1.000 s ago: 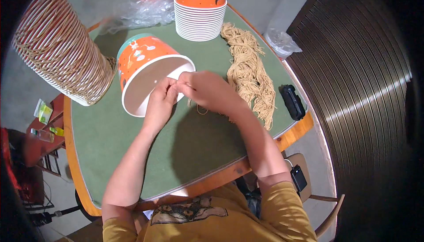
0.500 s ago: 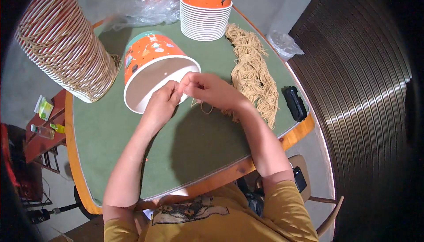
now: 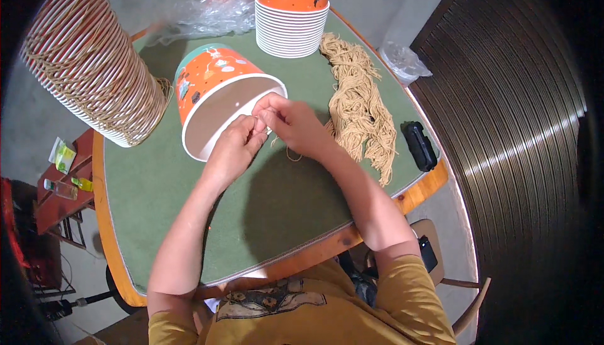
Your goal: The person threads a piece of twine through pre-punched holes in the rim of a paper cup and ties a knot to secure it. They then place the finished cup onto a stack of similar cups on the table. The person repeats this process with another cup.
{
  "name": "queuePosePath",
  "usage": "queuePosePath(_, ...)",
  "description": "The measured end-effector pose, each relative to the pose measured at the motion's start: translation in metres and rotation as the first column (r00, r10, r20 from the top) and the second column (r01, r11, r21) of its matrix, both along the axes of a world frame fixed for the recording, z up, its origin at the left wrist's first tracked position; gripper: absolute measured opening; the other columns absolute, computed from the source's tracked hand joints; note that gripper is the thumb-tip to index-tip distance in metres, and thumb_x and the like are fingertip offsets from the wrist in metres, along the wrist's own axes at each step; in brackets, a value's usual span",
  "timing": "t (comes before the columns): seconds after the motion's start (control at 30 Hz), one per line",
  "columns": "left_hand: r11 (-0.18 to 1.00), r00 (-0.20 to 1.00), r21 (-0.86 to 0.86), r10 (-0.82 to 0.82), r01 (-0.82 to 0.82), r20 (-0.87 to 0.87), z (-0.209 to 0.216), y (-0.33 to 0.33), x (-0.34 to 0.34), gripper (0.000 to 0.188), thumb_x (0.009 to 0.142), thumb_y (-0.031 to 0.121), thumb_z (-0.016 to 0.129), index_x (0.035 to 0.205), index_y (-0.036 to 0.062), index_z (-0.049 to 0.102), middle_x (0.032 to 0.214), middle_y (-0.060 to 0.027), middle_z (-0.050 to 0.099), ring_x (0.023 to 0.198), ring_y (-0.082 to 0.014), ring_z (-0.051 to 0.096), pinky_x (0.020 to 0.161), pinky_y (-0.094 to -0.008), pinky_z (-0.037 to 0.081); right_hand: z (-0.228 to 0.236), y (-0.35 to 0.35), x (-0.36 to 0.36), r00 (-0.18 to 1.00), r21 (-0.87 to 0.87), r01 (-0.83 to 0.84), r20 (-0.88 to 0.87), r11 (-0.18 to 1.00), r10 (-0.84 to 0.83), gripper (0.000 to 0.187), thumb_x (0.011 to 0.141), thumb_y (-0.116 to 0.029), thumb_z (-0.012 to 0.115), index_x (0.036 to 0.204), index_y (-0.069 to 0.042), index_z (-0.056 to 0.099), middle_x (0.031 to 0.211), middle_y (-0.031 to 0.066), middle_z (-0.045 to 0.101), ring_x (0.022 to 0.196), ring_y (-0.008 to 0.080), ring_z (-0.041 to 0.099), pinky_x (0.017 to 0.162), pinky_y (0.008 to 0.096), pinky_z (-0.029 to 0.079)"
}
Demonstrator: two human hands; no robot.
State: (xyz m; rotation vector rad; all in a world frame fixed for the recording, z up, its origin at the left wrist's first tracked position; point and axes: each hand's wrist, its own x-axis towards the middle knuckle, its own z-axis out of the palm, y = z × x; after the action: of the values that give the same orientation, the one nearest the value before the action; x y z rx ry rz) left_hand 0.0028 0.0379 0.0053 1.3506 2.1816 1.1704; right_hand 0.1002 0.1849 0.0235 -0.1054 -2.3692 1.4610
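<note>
Hands meet at the rim of a paper bucket lying on its side. The left hand (image 3: pixel 234 144) is curled nearly closed, fingertips pinched at the white rim; the right hand (image 3: pixel 294 125) is likewise closed down to a pinch, and a thin tan string (image 3: pixel 290 154) loops out below it. Whether both hands grip the same strand cannot be told, since the fingers hide it.

The orange paper bucket (image 3: pixel 217 90) lies at 11 o'clock from the hands, its open mouth facing them and its long axis running away toward 11 o'clock. Both hands touch its rim at the near right edge; the right hand sits slightly farther up the rim.

At 3 o'clock from the right hand, just beside it, lies a bundle of tan strings (image 3: pixel 360 109), stretched from 12 to 5 o'clock on the green worktop (image 3: pixel 283 213). Beyond, at 12 o'clock, stands a stack of buckets (image 3: pixel 292 11); at 9 o'clock leans a long nested stack with string handles (image 3: pixel 88 68). A black device (image 3: pixel 419 145) rests near the worktop's right edge.
</note>
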Motion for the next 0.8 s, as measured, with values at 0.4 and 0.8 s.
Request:
queuePosePath(0.4, 0.999, 0.969, 0.003, 0.040, -0.042, 0.243, -0.009, 0.001, -0.010, 0.024, 0.098, 0.025, 0.056, 0.091, 0.0023, 0.057, 0.074, -0.0055, 0.055, 0.072, -0.0143, 0.050, 0.067, -0.0318, 0.043, -0.010, -0.004, 0.013, 0.974, 0.544, 0.189, -0.209, 0.817, -0.086, 0.012, 0.082, -0.010, 0.062, 0.092, -0.004, 0.059, 0.091, 0.0120, 0.061, 0.081, 0.0347, 0.062, 0.071, 0.0440, 0.052)
queuePosePath(0.8, 1.000, 0.938, 0.027, -0.001, -0.009, 0.347, -0.019, 0.004, -0.017, 0.022, 0.097, 0.024, 0.055, 0.089, 0.0036, 0.057, 0.070, -0.0009, 0.053, 0.068, -0.0104, 0.047, 0.063, -0.0294, 0.041, -0.015, -0.004, 0.010, 0.961, 0.740, 0.248, -0.268, 0.625, -0.065, 0.016, 0.078, -0.016, 0.066, 0.087, -0.004, 0.060, 0.087, 0.0100, 0.056, 0.081, 0.0277, 0.060, 0.071, 0.0405, 0.052)
